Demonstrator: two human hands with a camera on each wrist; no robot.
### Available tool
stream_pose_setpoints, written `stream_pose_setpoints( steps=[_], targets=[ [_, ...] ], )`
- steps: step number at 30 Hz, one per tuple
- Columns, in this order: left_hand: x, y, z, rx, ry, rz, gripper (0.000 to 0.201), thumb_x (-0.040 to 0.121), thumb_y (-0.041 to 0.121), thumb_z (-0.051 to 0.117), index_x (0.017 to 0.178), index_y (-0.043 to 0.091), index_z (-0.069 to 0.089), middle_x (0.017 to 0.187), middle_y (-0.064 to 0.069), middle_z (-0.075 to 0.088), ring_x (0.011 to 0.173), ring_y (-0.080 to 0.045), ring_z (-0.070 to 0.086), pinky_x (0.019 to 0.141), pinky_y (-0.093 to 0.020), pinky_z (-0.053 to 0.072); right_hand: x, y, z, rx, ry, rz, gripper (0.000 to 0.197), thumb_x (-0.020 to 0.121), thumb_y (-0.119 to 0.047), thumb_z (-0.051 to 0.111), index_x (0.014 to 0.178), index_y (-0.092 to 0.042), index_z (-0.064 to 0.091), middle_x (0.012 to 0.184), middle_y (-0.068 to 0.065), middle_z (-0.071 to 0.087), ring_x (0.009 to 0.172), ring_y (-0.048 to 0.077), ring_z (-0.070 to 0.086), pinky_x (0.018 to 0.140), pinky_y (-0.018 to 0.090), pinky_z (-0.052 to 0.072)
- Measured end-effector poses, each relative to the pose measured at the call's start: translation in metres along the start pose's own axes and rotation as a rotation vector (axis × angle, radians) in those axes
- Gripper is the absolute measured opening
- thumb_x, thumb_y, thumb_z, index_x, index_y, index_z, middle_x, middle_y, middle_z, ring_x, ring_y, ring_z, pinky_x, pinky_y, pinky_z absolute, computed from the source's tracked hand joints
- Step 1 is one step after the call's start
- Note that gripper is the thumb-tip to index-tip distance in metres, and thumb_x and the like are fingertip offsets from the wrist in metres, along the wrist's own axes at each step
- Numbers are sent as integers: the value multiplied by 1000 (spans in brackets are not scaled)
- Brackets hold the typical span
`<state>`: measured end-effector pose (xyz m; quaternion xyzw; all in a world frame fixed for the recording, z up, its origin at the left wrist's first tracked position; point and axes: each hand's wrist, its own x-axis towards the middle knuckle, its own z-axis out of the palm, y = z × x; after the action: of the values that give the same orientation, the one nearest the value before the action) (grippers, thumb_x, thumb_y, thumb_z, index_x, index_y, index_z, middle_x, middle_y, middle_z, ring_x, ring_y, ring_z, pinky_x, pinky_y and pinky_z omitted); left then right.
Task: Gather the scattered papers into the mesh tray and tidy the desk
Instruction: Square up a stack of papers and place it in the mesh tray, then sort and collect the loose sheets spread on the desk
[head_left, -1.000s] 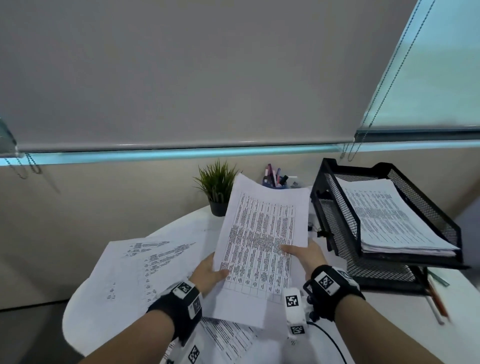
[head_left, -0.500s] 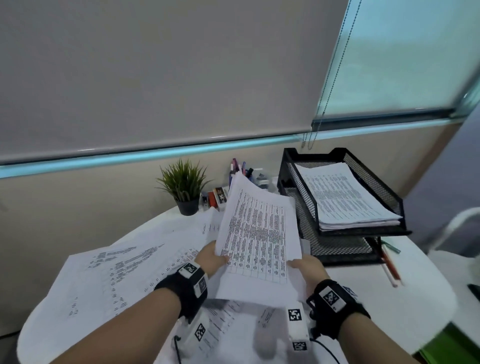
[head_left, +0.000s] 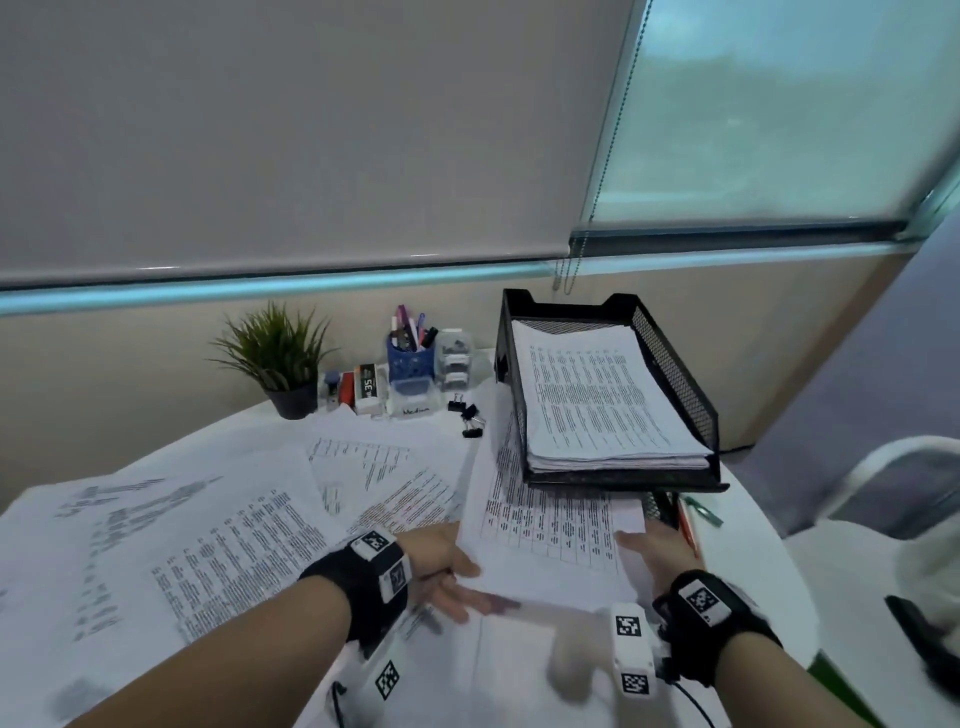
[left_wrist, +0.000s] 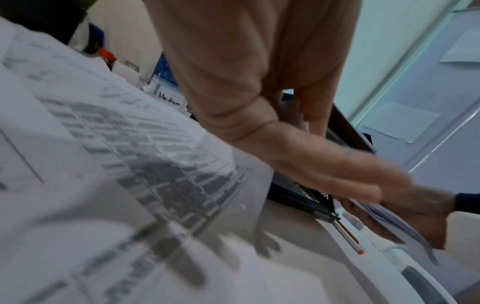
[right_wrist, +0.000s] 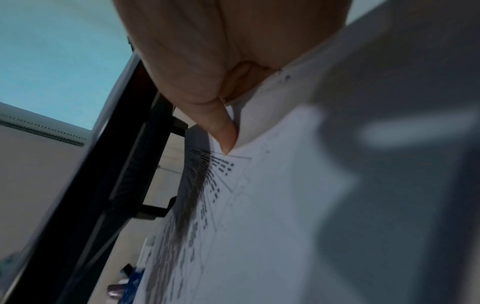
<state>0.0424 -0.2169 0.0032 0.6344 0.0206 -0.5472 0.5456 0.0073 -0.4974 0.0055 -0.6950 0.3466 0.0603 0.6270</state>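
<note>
Papers (head_left: 550, 525) printed with tables are held as a thin sheaf between both hands, their far end lying under the upper tier of the mesh tray (head_left: 675, 374) and over its lower tier. The right hand (head_left: 657, 551) is seen pinching the near right corner, thumb on top; the left hand (head_left: 441, 566) has its fingers stretched out nearly straight along the near left edge, so its hold looks light. Beyond the fingertips, the slot between the tiers is shallow, and the upper tier is already filled with a stack (head_left: 597, 405).

A slip is judged likely on the left side, where nothing is clamped: the sheaf could fan out or sag. The leading edge might also catch on the mesh or the black frame just right of the right thumb (right_wrist: 223, 131) and buckle. Left of the left fingers, loose sheets (head_left: 208, 525) cover the desk (head_left: 753, 571), so a sideways sweep could drag them. Binder clips (head_left: 470, 415) lie ahead of the left fingers, beside the tray. Open room remains mainly straight ahead, into the slot.
</note>
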Motion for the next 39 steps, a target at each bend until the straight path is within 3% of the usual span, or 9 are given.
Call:
stream_pose_setpoints(
  steps=[2,5,7,9,12,17,26,30,39],
  targets=[
    [13,1,14,-77,2,-13,42,94,1,44,132,18,37,110,-21,67,63,-17,71,63,-36,57,4,-9,-18,-9,-43,-13,40,87,8,55,127,10,48,118,8,51,105,31,52,76,17,47],
    [35,5,36,-232,36,32,44,95,-8,36,134,12,32,119,-24,62,83,-28,72,54,-29,53,13,-16,-39,1,-85,-22,33,89,8,54,121,7,51,107,7,49,93,19,47,40,1,36],
    [54,4,46,-303,92,57,55,93,-11,35,141,16,25,140,-25,43,95,-36,68,53,-30,55,25,-11,-48,-61,-98,18,26,89,3,56,115,5,53,104,8,53,90,24,53,59,6,46],
    [71,3,51,-390,139,80,65,92,-11,37,146,20,17,146,-24,32,97,-39,67,52,-28,57,39,-1,-57,-106,-127,87,30,88,0,56,117,4,49,104,12,54,95,32,54,73,31,53],
    [86,9,64,-318,306,87,43,95,-7,38,134,9,30,95,-21,71,63,-24,71,46,-26,55,40,4,-67,-174,-214,205,14,89,1,45,96,-8,38,83,17,57,64,33,62,43,28,47],
    [103,23,78,-234,547,104,48,94,-7,39,138,5,23,63,-17,53,33,-16,51,40,-25,43,50,3,-73,-183,-149,73,21,87,16,32,78,2,44,57,17,50,37,21,46,34,19,33],
    [110,40,82,122,910,179,43,71,10,65,111,10,49,85,-17,67,65,-36,66,60,-50,58,73,6,-70,-233,130,-37,17,84,4,50,97,-5,56,64,10,64,56,23,67,71,33,56],
    [108,42,91,265,895,128,32,91,17,53,120,7,43,86,-23,66,70,-38,67,57,-37,55,75,13,-69,-320,176,-127,13,83,-1,56,76,-12,59,66,4,65,40,6,61,50,20,42],
    [104,35,85,540,1004,103,36,90,30,55,120,12,48,103,-10,67,91,-29,65,75,-32,50,74,20,-73,-391,179,-157,15,77,-4,55,76,-19,58,66,3,67,75,27,68,77,40,56]
  ],
)
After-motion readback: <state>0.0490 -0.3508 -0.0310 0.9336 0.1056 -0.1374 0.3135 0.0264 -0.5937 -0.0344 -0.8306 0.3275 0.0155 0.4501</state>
